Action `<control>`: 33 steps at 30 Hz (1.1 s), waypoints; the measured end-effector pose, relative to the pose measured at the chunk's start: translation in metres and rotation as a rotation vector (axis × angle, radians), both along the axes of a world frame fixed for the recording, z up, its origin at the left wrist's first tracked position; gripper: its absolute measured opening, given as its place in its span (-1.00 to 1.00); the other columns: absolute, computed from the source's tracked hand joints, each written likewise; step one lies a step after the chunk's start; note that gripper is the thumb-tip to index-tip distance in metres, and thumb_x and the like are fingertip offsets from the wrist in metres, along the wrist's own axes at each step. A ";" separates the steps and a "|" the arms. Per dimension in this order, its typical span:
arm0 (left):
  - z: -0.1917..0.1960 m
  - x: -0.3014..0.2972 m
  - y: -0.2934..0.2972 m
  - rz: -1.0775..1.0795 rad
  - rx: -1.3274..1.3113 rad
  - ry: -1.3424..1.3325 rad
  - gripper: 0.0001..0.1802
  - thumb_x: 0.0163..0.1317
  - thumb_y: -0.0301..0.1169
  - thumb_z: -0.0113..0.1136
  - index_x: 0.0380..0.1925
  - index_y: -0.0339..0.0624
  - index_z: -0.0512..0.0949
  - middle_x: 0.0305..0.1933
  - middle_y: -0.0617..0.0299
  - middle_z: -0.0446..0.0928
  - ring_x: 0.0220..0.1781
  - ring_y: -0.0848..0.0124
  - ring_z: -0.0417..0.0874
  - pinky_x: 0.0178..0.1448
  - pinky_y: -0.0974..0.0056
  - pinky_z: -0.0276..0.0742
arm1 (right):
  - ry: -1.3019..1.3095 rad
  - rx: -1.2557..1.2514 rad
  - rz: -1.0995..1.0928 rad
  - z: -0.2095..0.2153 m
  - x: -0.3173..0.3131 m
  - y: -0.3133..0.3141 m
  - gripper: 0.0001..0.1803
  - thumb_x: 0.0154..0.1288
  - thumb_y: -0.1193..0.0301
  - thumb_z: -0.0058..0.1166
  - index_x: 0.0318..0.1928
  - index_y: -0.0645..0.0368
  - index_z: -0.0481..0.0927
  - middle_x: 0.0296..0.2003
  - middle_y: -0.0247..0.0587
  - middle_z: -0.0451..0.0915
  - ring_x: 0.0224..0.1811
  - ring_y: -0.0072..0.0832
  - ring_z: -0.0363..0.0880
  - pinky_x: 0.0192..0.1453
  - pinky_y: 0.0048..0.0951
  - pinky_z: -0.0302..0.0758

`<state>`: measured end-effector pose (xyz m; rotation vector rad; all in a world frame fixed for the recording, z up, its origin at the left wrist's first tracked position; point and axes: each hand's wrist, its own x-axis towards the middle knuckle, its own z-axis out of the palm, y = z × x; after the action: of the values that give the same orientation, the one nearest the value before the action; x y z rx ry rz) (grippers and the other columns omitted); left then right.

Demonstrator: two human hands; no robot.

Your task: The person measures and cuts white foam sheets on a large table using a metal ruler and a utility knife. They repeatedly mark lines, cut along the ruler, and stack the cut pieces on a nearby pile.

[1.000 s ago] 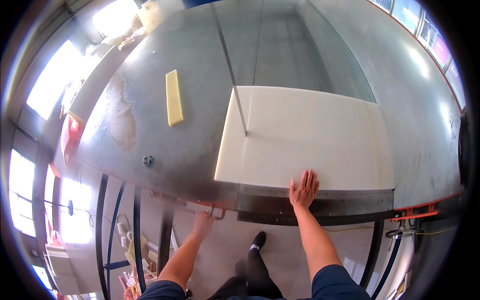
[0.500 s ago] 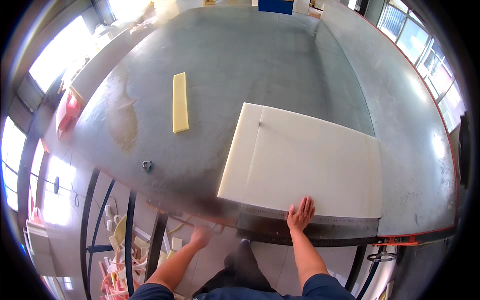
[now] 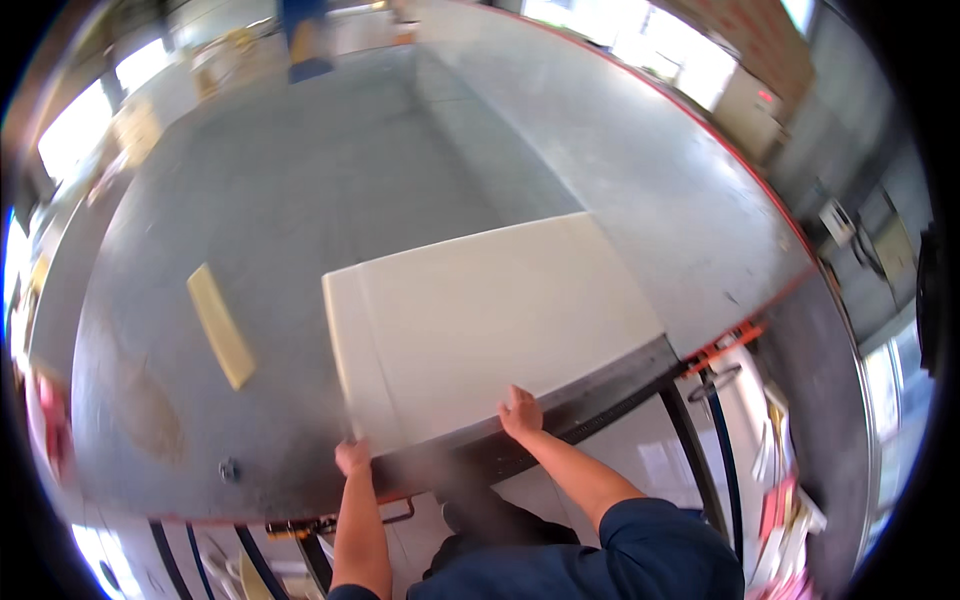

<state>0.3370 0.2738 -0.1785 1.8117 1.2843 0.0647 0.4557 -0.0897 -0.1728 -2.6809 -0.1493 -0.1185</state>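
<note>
In the head view, a large grey metal worktop (image 3: 300, 180) filled most of the space, its edges curving, and a white slab (image 3: 495, 325) lay flat near its front edge. Clock directions here ran from the slab's middle, with twelve at the far side. A thin line (image 3: 377, 340) crossed the slab toward nine o'clock. The left hand (image 3: 352, 457) was at its near corner, between seven and eight; the right hand (image 3: 521, 412) was at the near edge, close to six. The hands were well apart from each other; whether either was clamped on the slab, I could not tell.

A yellow strip (image 3: 222, 325) lay at nine, a small dark object (image 3: 230, 470) at eight, and a brownish stain (image 3: 150, 410) between eight and nine. A paler metal panel (image 3: 640, 150), edged in red, ran past one o'clock. An orange bracket (image 3: 722, 347) sat at three, loose scraps (image 3: 775, 520) on the pale floor (image 3: 625, 475) at four, and bright windows (image 3: 690, 65) stood beyond one.
</note>
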 end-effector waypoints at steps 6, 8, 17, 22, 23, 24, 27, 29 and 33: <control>0.021 -0.075 0.042 0.019 0.440 0.135 -0.67 -0.02 -0.17 0.34 -0.45 -0.24 0.57 -0.28 -0.06 0.60 -0.18 -0.05 0.61 -0.06 -0.06 0.49 | 0.037 0.168 0.022 0.040 -0.046 -0.002 -0.54 0.20 0.21 0.07 0.07 0.18 0.48 -0.06 -0.01 0.60 0.02 -0.09 0.56 0.08 -0.15 0.50; 0.051 -0.082 0.033 0.154 0.774 -0.056 -0.75 0.08 -0.23 0.31 -0.49 -0.17 0.54 -0.39 -0.01 0.58 -0.29 0.00 0.62 -0.16 -0.05 0.49 | 0.188 0.303 0.122 0.048 -0.056 0.024 -0.60 0.21 0.18 0.06 -0.01 0.14 0.51 -0.17 -0.01 0.64 -0.11 -0.08 0.61 -0.05 -0.11 0.53; 0.090 0.015 -0.110 -1.128 0.440 -0.248 -0.68 0.12 -0.13 0.28 -0.40 -0.17 0.56 -0.45 0.05 0.58 -0.36 0.03 0.62 -0.28 0.08 0.49 | 0.645 0.498 0.569 0.080 -0.009 0.084 -0.57 0.30 0.05 0.06 -0.12 0.17 0.62 -0.39 -0.04 0.67 -0.35 -0.27 0.67 -0.19 -0.29 0.55; 0.134 0.074 -0.174 -1.271 0.153 -0.060 -0.68 0.26 -0.16 0.15 -0.34 -0.25 0.55 -0.46 0.07 0.61 -0.35 0.18 0.66 -0.20 0.17 0.51 | 0.908 0.845 0.368 0.099 0.057 -0.022 -0.71 0.29 0.21 0.14 -0.28 0.20 0.66 -0.62 -0.21 0.59 -0.61 -0.47 0.51 -0.36 -0.35 0.50; 0.139 0.080 -0.193 -1.288 0.150 -0.167 -0.63 0.32 -0.11 0.06 -0.35 -0.25 0.54 -0.48 0.07 0.60 -0.38 0.22 0.64 -0.23 0.17 0.50 | 0.895 0.846 0.395 0.098 0.066 -0.047 -0.74 0.29 0.23 0.14 -0.28 0.20 0.67 -0.61 -0.24 0.59 -0.58 -0.51 0.51 -0.36 -0.38 0.49; 0.137 0.091 -0.213 -1.334 0.179 -0.127 -0.62 0.33 -0.11 0.04 -0.36 -0.25 0.54 -0.49 0.06 0.59 -0.38 0.20 0.64 -0.23 0.16 0.49 | 0.882 0.849 0.420 0.096 0.075 -0.073 -0.76 0.29 0.26 0.14 -0.29 0.19 0.67 -0.59 -0.28 0.59 -0.54 -0.54 0.51 -0.36 -0.41 0.48; 0.123 0.121 -0.262 -1.386 0.186 -0.040 -0.59 0.36 -0.08 -0.03 -0.38 -0.24 0.53 -0.48 0.04 0.59 -0.37 0.13 0.63 -0.23 0.10 0.48 | 0.515 0.830 0.254 0.080 0.112 -0.165 -0.78 0.29 0.27 0.13 -0.31 0.18 0.66 -0.56 -0.31 0.59 -0.50 -0.57 0.52 -0.37 -0.43 0.46; 0.108 0.136 -0.277 -1.323 0.124 -0.006 -0.56 0.37 -0.06 -0.05 -0.38 -0.24 0.52 -0.44 0.01 0.60 -0.32 0.04 0.62 -0.19 0.06 0.47 | 0.412 0.634 -0.211 0.050 0.152 -0.243 -0.71 0.31 0.22 0.03 -0.28 0.19 0.65 -0.48 -0.14 0.64 -0.41 -0.33 0.63 -0.27 -0.29 0.52; 0.070 0.152 -0.311 -1.132 0.222 -0.006 -0.54 0.37 -0.05 -0.07 -0.29 -0.28 0.54 -0.28 -0.04 0.63 -0.12 -0.03 0.62 -0.01 0.03 0.46 | -0.052 0.547 -0.328 0.038 0.211 -0.324 -0.81 0.32 0.28 0.06 -0.30 0.13 0.58 -0.49 -0.10 0.63 -0.44 -0.17 0.62 -0.33 -0.25 0.52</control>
<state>0.4888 -0.0369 -0.1081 2.4717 0.1028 -0.4205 0.6667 -0.4139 -0.1343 -2.1341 0.2723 -0.2858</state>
